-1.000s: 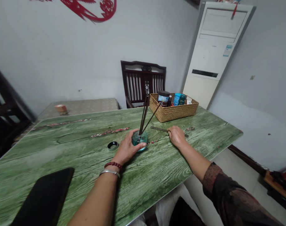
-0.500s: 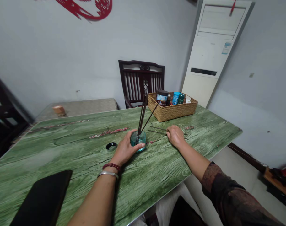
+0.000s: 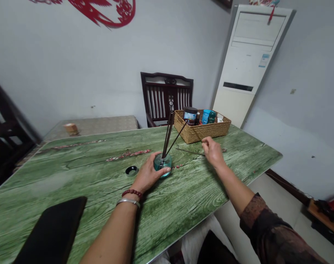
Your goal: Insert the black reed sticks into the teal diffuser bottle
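Head view: on your green table [image 3: 106,190], a dark flat object [image 3: 51,231] lay at the near left. A black ring [image 3: 131,174] sat just left of your left hand [image 3: 149,170], which held its curve around the blue-green glass bottle [image 3: 164,163]. Dark standing sticks [image 3: 167,137] rose from that bottle, one leaning right. Farther right, a loose stick [image 3: 190,151] lay where two had lain half a second earlier. Your right hand [image 3: 213,151] had lifted, fingers pinched narrow on a raised stick [image 3: 197,134], faint against the wicker basket [image 3: 210,132]; apparently only one remained lying there.
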Action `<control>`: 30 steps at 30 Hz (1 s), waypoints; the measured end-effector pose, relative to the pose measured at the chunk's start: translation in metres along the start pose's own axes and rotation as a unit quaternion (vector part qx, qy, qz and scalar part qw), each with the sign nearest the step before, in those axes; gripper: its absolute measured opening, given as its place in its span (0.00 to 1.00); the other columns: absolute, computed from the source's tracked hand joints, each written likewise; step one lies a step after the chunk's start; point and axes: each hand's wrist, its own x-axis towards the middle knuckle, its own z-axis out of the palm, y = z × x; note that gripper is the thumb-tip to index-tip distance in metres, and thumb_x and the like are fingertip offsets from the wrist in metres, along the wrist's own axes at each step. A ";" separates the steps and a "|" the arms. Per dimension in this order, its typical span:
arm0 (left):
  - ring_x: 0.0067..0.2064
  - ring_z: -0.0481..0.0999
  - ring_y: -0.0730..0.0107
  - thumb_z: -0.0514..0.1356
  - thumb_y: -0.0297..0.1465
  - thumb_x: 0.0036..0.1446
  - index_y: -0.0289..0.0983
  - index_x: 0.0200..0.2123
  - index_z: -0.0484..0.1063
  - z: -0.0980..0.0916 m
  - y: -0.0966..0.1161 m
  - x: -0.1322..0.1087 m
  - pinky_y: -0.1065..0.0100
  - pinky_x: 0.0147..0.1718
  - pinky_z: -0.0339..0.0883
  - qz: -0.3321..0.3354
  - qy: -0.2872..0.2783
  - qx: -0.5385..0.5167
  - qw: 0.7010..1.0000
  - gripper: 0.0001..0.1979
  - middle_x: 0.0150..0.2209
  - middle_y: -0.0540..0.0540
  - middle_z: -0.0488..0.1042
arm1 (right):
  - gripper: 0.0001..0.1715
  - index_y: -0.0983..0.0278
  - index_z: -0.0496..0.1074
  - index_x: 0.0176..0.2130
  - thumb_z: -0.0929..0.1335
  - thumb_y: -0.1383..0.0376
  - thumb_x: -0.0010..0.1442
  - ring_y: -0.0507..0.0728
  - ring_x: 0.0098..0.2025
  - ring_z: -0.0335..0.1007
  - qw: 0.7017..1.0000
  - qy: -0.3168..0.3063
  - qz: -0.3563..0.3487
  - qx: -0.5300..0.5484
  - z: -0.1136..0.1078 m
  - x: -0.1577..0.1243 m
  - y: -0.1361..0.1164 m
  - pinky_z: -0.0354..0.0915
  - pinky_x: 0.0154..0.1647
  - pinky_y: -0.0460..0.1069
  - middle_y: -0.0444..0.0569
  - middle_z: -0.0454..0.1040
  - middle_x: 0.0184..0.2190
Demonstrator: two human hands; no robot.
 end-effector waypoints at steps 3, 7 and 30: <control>0.53 0.75 0.49 0.67 0.47 0.49 0.38 0.58 0.65 0.000 0.001 0.000 0.49 0.55 0.67 0.000 0.002 -0.002 1.000 0.36 0.54 0.38 0.75 | 0.14 0.63 0.72 0.43 0.66 0.58 0.61 0.56 0.31 0.75 0.966 0.045 -0.007 0.253 -0.018 0.008 -0.019 0.67 0.34 0.48 0.49 0.81 0.32; 0.54 0.75 0.49 0.67 0.47 0.49 0.39 0.58 0.66 0.000 0.000 0.001 0.49 0.55 0.67 0.006 0.005 0.002 1.000 0.35 0.54 0.39 0.75 | 0.16 0.61 0.68 0.40 0.70 0.53 0.58 0.51 0.26 0.72 0.882 0.001 -0.022 0.471 -0.025 0.007 -0.059 0.67 0.27 0.45 0.45 0.80 0.31; 0.53 0.75 0.51 0.67 0.45 0.49 0.39 0.57 0.66 0.003 -0.005 0.001 0.50 0.55 0.67 0.023 0.013 -0.010 1.000 0.34 0.52 0.41 0.75 | 0.08 0.61 0.81 0.37 0.69 0.64 0.63 0.55 0.38 0.78 0.959 -0.089 -0.155 0.221 0.040 0.004 -0.111 0.68 0.43 0.48 0.46 0.82 0.36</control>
